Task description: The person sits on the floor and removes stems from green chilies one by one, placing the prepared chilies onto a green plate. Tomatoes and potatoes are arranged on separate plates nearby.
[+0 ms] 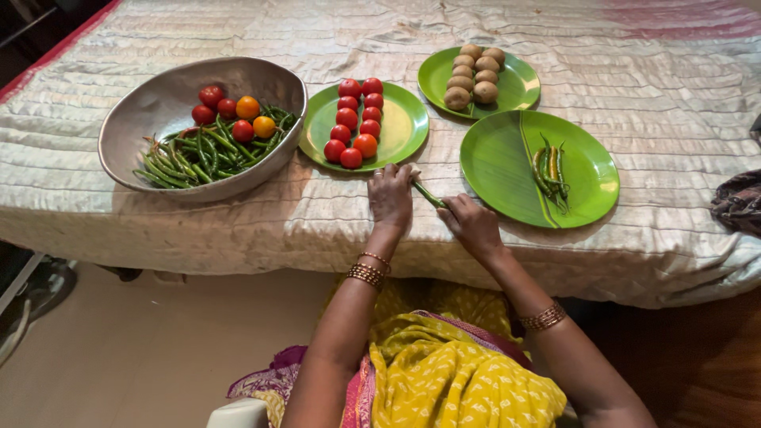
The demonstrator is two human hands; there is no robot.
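Observation:
My left hand (pixel 390 195) and my right hand (pixel 471 223) rest side by side on the bed cover, both pinching one green chilli (pixel 429 195) that spans between them. Just beyond my left hand is a green plate (pixel 404 127) with two rows of red tomatoes (pixel 355 123). To the right of my right hand lies a larger green plate (pixel 499 166) carrying several green chillies (pixel 551 170).
A metal bowl (pixel 158 103) at the left holds green chillies (pixel 198 154) and tomatoes (pixel 234 115). A third green plate (pixel 515 87) at the back carries small brown potatoes (pixel 473 75). The quilted cover (pixel 158 214) drops at the front edge. Dark cloth (pixel 739 202) lies far right.

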